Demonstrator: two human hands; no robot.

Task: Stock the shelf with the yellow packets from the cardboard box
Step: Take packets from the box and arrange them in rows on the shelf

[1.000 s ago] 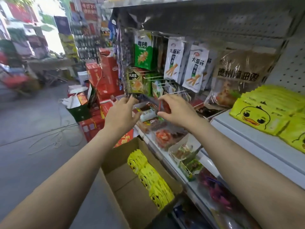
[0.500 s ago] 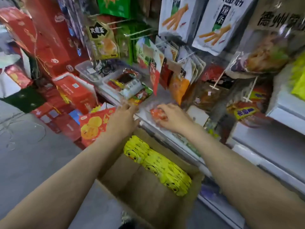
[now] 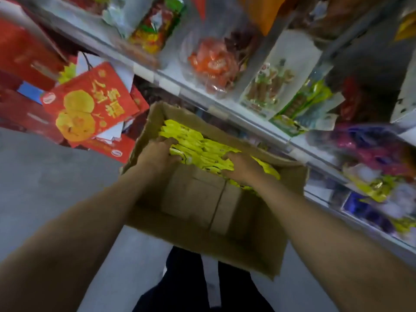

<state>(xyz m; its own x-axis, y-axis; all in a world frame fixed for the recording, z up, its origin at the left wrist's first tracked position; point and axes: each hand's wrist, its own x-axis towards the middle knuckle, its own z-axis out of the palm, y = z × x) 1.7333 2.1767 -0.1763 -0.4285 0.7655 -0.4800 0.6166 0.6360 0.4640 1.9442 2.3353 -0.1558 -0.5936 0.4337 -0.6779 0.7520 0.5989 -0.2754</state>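
Fingers (image 3: 167, 143) of the left hand (image 3: 157, 154) and right hand (image 3: 242, 166) curl round the row of yellow packets (image 3: 202, 145) along the far side of the cardboard box (image 3: 202, 221), below the shelf (image 3: 225, 109)

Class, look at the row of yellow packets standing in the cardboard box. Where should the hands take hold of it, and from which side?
Probably at the two ends of the row of yellow packets, coming down through the open top of the cardboard box. The packets stand on edge, side by side, so squeezing inward keeps them together. The left hand and right hand already sit there; their grip is blurred.
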